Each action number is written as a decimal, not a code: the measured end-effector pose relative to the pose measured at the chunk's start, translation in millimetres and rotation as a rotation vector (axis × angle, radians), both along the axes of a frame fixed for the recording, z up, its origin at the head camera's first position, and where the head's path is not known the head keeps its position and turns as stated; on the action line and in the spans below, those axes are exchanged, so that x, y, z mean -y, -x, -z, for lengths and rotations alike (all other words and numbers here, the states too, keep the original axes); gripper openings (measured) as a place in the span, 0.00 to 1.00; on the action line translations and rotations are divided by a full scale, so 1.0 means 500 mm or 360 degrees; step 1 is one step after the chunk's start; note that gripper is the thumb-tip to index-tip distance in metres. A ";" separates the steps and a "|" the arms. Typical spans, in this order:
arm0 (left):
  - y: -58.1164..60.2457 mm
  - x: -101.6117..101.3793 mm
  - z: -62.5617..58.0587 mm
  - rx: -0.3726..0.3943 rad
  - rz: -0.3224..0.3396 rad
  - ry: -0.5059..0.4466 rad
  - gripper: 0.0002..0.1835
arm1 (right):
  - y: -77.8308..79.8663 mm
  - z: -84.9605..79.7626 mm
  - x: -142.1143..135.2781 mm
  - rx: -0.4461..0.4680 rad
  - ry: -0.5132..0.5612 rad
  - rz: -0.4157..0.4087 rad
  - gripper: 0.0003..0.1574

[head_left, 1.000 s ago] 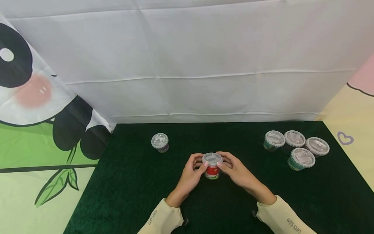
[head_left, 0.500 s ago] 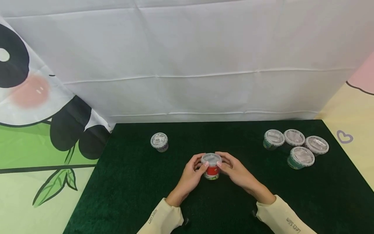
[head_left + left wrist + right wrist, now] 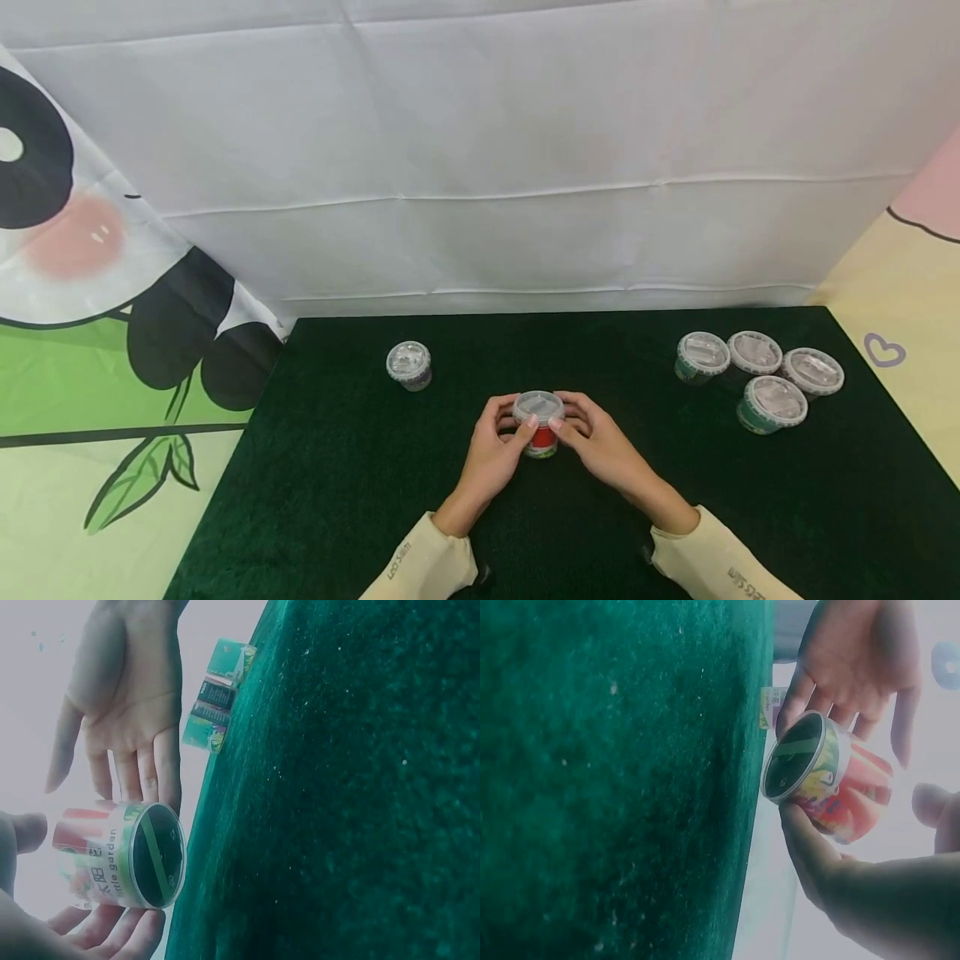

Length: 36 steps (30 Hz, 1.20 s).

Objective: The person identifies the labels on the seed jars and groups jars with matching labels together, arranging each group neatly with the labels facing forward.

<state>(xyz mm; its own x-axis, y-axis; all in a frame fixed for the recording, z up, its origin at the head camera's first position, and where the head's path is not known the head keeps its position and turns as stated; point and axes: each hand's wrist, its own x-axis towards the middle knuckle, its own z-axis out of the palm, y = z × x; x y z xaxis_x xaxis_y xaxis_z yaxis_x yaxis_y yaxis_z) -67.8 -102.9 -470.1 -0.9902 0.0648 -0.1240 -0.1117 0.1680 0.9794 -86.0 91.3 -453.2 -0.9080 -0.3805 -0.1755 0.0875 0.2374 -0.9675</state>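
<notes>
A small plastic tub (image 3: 542, 437) with a red label and a clear lid (image 3: 538, 406) is held upright between both hands. My left hand (image 3: 491, 454) grips its left side, thumb at the front near the lid's rim. From the other side my right hand (image 3: 609, 450) grips it in the same way, its fingers curving behind. Printed lettering and a dark round base show on the tub (image 3: 116, 851) in the left wrist view. Its base also faces the camera in the right wrist view, with the tub (image 3: 840, 780) raised off the green cloth.
One similar lidded tub (image 3: 409, 365) stands at the back left of the dark green cloth (image 3: 337, 467). Several more, among them a green tub (image 3: 772, 406), are grouped at the back right. A white curtain (image 3: 480, 167) hangs behind the table.
Both hands have shifted slightly left with the tub, keeping hold of it. The other tubs have stayed where they were.
</notes>
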 end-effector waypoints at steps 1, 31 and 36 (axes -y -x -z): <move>-0.001 -0.002 0.000 0.0000 -0.0008 0.0004 0.30 | -0.001 -0.001 0.001 -0.0011 -0.0005 0.0002 0.35; 0.012 0.019 -0.002 0.0087 0.0212 0.0011 0.30 | 0.028 0.000 -0.039 0.0231 0.0254 -0.0290 0.40; 0.010 0.014 -0.003 0.0076 0.0149 -0.0016 0.28 | 0.021 0.001 -0.030 0.0175 0.0227 -0.0222 0.38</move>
